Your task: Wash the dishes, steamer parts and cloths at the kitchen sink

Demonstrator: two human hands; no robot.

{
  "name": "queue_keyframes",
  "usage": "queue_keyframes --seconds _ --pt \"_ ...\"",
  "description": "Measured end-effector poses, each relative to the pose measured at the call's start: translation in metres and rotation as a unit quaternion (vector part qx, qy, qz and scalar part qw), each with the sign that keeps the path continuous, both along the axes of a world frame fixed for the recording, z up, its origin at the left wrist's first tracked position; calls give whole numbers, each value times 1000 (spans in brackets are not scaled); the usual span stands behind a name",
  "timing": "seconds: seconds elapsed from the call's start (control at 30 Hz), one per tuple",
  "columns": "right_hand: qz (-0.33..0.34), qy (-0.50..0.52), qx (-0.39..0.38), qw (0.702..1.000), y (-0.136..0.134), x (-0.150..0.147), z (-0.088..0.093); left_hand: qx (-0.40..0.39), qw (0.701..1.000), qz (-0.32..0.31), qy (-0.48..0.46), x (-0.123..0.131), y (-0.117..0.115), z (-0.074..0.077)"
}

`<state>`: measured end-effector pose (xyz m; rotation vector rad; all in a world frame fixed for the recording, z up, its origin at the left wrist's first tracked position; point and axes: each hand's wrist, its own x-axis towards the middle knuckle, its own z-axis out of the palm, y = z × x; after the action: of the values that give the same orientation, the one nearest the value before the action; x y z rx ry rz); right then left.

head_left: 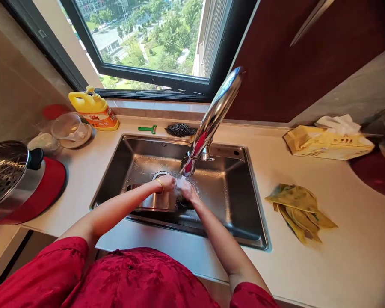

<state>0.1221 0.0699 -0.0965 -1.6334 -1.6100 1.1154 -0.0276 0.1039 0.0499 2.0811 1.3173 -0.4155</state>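
Note:
Both hands are low in the steel sink (pixel 237 192), under water running from the chrome faucet (pixel 216 111). My left hand (pixel 168 183) has a bracelet at its wrist and curled fingers; splashing water hides what they hold, if anything. Close beside it, my right hand (pixel 188 191) is closed too, its fingertips lost in the stream. Just below the right hand is a dark piece (pixel 182 202), at the right end of a flat shiny metal thing (pixel 154 202) whose kind I cannot make out. The drain (pixel 161 175) lies behind my left hand.
Behind the sink lie a green peeler (pixel 147 129) and a dark scouring pad (pixel 179 129). A yellow detergent jug (pixel 98 112), a clear bowl (pixel 67 127) and a steamer pot (pixel 9 179) stand left. A yellowish cloth (pixel 300 209) and a tissue pack (pixel 330 141) lie right.

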Motion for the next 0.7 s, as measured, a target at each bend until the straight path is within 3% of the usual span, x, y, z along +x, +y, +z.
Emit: queue_keyframes --seconds 0.07,0.13,0.23,0.3,0.37,0.43,0.5,0.6,0.7 --pt "-21 -1 -20 1000 -13 11 -9 -16 1000 -2 -13 -34 -3 0" --pt "-42 -1 -36 998 -18 24 -17 -22 998 35 -51 -78 -9 -6" --pt "-83 -2 -57 995 -8 39 -21 -37 982 115 -145 -137 -22 -24" --pt "-113 -12 -66 991 5 45 -13 -30 969 162 -185 -155 -30 -38" --pt "-136 -28 -70 988 15 44 5 15 962 193 -195 -150 -35 -47" --pt "-146 -42 -71 986 20 32 33 74 963 190 -174 -127 -37 -49" --pt "-127 -54 -57 989 16 7 67 112 971 165 -134 -94 -35 -42" --pt "-42 -99 37 994 0 -41 112 118 980 151 -58 -47 -32 -26" --pt "-35 -163 139 976 -23 -61 136 104 983 146 -29 -22 -31 -14"
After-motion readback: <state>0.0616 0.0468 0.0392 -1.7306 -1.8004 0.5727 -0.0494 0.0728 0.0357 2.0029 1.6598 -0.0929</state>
